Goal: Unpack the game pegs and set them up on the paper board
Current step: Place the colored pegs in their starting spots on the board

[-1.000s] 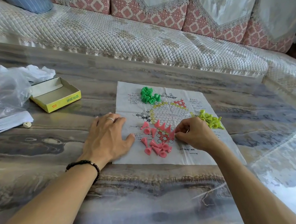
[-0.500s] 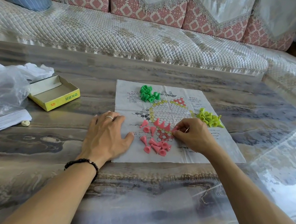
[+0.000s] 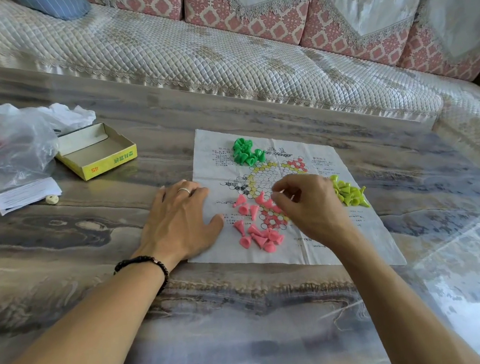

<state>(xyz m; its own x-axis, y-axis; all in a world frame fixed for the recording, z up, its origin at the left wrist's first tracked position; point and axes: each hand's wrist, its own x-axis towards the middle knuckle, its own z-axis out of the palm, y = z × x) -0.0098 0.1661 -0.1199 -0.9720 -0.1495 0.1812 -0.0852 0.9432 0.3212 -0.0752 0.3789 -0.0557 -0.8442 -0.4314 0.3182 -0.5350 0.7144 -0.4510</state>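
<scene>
Head view. Paper board flat on marbled table, printed hexagonal grid at its centre. Left hand palm-down, fingers straight and spread, pressing on the board's left edge; ring on one finger, dark bead bracelet at the wrist. Right hand raised over the grid, fingers curled inward toward the thumb; whether a peg sits between them, not discernible. Pink pegs scattered on the board between the two hands, several lying on their sides. Green pegs heaped near the far edge; yellow-green pegs heaped just right of the right hand. Open yellow box, plastic bag and paper slip at table left. Quilted sofa behind.
</scene>
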